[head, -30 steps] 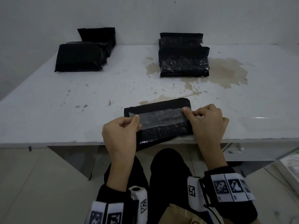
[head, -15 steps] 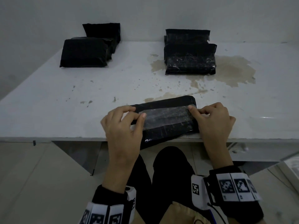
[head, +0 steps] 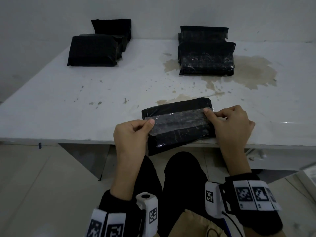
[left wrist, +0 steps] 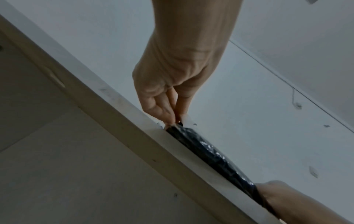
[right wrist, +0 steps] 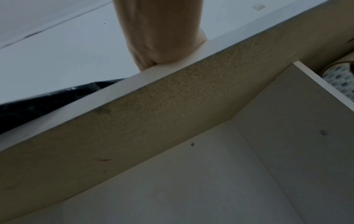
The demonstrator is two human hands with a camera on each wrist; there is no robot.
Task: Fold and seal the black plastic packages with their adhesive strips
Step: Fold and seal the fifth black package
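Black package [head: 177, 124] at table [head: 68, 106] edge: strip ends are pinched by left hand [head: 131, 134] and right hand [head: 232, 127]. Right fingertips are hidden in wrist view; probably pinching.

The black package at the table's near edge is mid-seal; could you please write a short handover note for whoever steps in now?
Left hand pinches the left end of the clear strip; right hand pinches its right end.
The package lies on the table, its near edge overhanging.
Two black stacks sit far back: left stack, right stack; whether they are sealed cannot be told.
Left: finish sealing this package.
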